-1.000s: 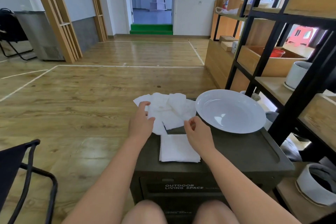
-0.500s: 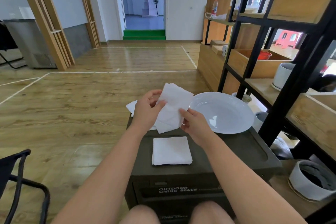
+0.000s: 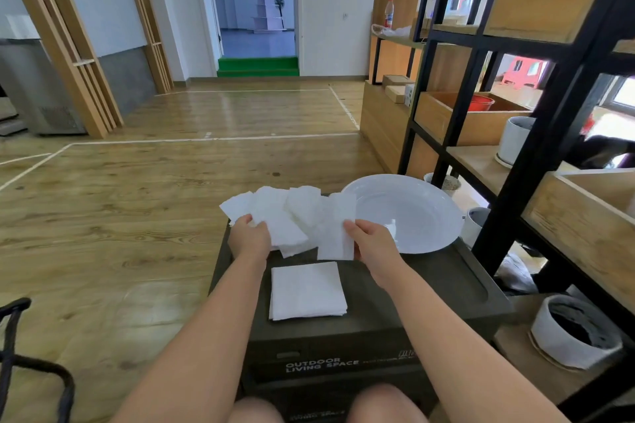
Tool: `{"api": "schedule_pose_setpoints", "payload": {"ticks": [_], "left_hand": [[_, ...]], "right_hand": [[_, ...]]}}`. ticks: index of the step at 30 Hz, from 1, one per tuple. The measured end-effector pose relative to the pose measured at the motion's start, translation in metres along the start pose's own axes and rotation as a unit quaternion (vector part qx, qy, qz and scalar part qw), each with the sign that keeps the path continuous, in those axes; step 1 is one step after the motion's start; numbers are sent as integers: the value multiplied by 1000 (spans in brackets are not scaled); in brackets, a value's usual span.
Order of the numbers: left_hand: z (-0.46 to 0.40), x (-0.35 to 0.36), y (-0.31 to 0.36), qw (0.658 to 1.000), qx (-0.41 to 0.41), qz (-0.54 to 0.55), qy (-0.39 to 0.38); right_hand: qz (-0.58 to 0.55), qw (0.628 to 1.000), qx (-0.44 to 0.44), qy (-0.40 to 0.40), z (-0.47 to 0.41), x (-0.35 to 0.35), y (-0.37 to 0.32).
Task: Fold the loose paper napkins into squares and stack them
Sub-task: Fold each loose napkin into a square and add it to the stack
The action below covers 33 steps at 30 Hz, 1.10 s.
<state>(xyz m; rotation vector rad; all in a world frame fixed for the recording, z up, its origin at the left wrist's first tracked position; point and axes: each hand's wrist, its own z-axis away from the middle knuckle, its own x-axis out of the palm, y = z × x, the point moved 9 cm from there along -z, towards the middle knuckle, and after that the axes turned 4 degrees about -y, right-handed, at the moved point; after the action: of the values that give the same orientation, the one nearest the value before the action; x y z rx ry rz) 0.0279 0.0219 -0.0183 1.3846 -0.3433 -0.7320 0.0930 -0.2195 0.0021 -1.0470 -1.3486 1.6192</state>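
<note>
One napkin [image 3: 335,233], held up before the face half a second ago, now sits lower, narrowed to a strip pinched by the right hand [image 3: 372,244]. Left hand [image 3: 249,237] grips the loose pile [image 3: 275,213] at the storage box's [image 3: 429,288] far edge. Folded stack [image 3: 307,290] lies centre; first fold appears done.

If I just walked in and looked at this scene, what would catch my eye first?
Probably the two bare hands over the dark box: the right hand pinches a long white napkin strip, while the left hand rests on a loose heap of napkins at the box's far edge. Next, the big white plate at the far right corner, and the neat stack of folded squares nearer the person.
</note>
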Motion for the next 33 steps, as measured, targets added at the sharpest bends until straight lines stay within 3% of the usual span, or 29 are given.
{"api": "schedule_pose_setpoints", "payload": {"ticks": [2, 4, 7, 10, 14, 17, 19, 23, 27, 33], "left_hand": [[7, -1, 7, 995, 61, -76, 3], [21, 5, 27, 978, 179, -101, -30], [50, 36, 43, 942, 220, -72, -244], [65, 41, 50, 907, 237, -150, -315], [65, 22, 43, 935, 202, -106, -272], [62, 10, 20, 966, 139, -47, -214], [59, 7, 0, 974, 105, -59, -190], [62, 2, -21, 974, 101, -135, -152], [68, -6, -24, 967, 130, -199, -97], [73, -12, -25, 953, 161, -249, -64]], "right_hand": [[-6, 998, -13, -54, 3, 7, -3], [43, 993, -14, -110, 7, 16, -6], [182, 969, -37, -162, 8, 27, -10], [231, 956, -54, -174, 9, 32, -16], [57, 989, -1, -137, 4, 30, -7], [-45, 982, 76, -164, 7, 47, 20], [-89, 984, 102, -116, 6, 48, 32], [47, 999, 17, 7, 7, 36, 29], [281, 957, -52, 58, 14, 33, 20], [352, 930, -61, 91, 23, 31, 23]]}}
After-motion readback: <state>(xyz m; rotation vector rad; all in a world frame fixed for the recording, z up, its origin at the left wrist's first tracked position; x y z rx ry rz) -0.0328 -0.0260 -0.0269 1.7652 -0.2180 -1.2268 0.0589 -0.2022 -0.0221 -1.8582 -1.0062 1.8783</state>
